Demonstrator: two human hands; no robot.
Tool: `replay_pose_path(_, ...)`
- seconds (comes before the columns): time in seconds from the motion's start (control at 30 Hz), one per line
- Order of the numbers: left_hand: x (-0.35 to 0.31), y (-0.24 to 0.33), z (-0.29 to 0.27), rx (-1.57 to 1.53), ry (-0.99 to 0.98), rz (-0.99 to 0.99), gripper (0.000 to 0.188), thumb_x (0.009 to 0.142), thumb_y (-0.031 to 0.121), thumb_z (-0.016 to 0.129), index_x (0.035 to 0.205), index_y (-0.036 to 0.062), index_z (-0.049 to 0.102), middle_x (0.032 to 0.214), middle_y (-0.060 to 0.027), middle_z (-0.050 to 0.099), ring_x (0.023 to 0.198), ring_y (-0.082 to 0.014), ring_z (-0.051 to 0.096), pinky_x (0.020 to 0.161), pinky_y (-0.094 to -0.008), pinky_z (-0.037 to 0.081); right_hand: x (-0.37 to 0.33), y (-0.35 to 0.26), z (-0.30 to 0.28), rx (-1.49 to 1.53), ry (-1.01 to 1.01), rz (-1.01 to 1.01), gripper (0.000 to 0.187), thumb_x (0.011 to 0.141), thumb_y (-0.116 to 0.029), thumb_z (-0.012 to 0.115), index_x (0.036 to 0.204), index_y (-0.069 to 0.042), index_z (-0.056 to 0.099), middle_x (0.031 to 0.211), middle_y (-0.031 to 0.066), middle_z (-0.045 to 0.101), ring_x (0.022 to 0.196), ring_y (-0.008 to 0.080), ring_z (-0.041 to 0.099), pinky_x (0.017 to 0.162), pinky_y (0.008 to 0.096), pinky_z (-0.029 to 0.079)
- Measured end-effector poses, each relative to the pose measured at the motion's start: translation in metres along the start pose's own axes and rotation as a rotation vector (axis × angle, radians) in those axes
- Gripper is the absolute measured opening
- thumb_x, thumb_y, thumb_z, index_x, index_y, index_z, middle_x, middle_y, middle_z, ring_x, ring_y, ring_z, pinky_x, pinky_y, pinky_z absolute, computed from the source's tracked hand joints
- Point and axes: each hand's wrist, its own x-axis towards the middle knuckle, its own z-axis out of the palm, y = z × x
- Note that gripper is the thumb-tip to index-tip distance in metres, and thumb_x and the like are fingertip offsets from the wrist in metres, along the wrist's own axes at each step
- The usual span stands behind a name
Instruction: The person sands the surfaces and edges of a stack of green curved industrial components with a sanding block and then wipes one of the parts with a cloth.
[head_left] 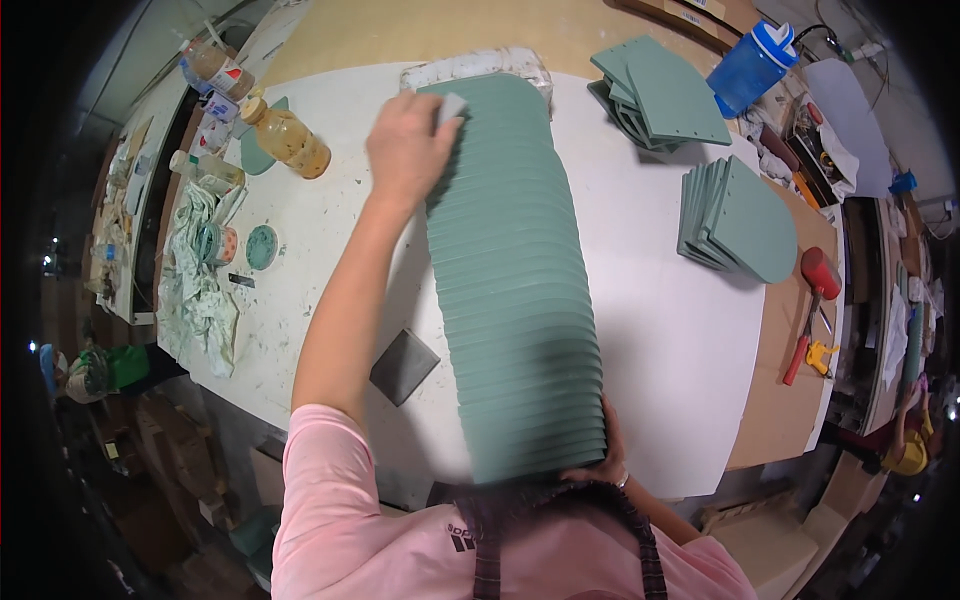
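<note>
A long row of green round-edged panels (515,270), packed face to face, runs from my body toward the far side of the table. At its far left edge my left hand (405,150) is closed on a small light-grey block (452,107), which touches the panels' edges. Down at the near right corner, my right hand (604,458) is wrapped round the end of the row; its fingers are partly hidden. Behind the far end sits a white-wrapped block (425,74). A dark grey square pad (405,367) lies left of the row.
Two stacks of green panels, a far one (665,95) and a nearer one (745,225), stand right, near a blue jug (752,68) and red mallet (820,272). Left are a yellowish bottle (290,140), stained cloth (200,300) and green-filled lid (262,247). Other people are at both sides.
</note>
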Motion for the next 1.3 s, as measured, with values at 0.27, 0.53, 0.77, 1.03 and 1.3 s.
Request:
replay_pose_path(0.27, 0.031, -0.036, 0.019, 0.168, 0.019, -0.126, 0.027, 0.082, 0.031, 0.078, 0.093, 0.006, 0.074, 0.088, -0.0126, 0.07, 0.081, -0.0328, 0.067, 0.073, -0.0438, 0.053, -0.006, -0.001, 0.003, -0.06, 0.009, 0.017, 0.136, 0.06, -0.053, 0.097, 0.158, 0.005, 0.023, 0.157, 0.033, 0.034, 0.143, 0.0457, 0.04, 0.116, 0.0533, 0.036)
replay_pose_path(0.53, 0.045, -0.003, 0.04, 0.18, -0.075, -0.054, 0.031, 0.087, 0.035, 0.069, 0.09, 0.0047, 0.068, 0.094, -0.0155, 0.069, 0.092, -0.0356, 0.068, 0.075, -0.0491, 0.056, -0.005, 0.0, 0.001, -0.033, 0.009, -0.001, 0.137, 0.057, -0.05, 0.099, 0.158, 0.003, 0.024, 0.158, 0.0311, 0.034, 0.144, 0.0458, 0.039, 0.116, 0.0524, 0.036)
replay_pose_path(0.77, 0.035, -0.007, 0.016, 0.011, -0.125, 0.058, 0.021, 0.083, 0.019, 0.077, 0.103, 0.0115, 0.075, 0.096, -0.0067, 0.069, 0.096, -0.0287, 0.065, 0.081, -0.0417, 0.054, -0.002, 0.004, 0.004, -0.027, 0.015, 0.0, 0.142, 0.057, -0.055, 0.098, 0.156, 0.011, 0.021, 0.157, 0.0311, 0.035, 0.143, 0.0421, 0.042, 0.116, 0.0492, 0.036)
replay_pose_path(1.03, 0.042, -0.015, 0.015, 0.056, -0.181, 0.177, 0.021, 0.08, 0.01, 0.076, 0.1, 0.0101, 0.073, 0.1, -0.0036, 0.069, 0.1, -0.0274, 0.062, 0.084, -0.0405, 0.054, 0.003, -0.006, 0.006, 0.026, 0.064, -0.023, 0.129, 0.061, -0.052, 0.096, 0.157, 0.002, 0.03, 0.154, 0.0324, 0.04, 0.14, 0.0465, 0.045, 0.113, 0.0524, 0.04)
replay_pose_path(1.3, 0.064, -0.036, -0.005, 0.05, -0.416, 0.189, 0.027, 0.08, 0.009, 0.076, 0.106, 0.0072, 0.07, 0.102, -0.007, 0.067, 0.101, -0.0296, 0.061, 0.086, -0.0408, 0.05, 0.008, -0.01, 0.0, -0.004, 0.039, -0.047, 0.127, 0.061, -0.048, 0.097, 0.157, 0.002, 0.031, 0.154, 0.0322, 0.039, 0.14, 0.0465, 0.045, 0.113, 0.0514, 0.04)
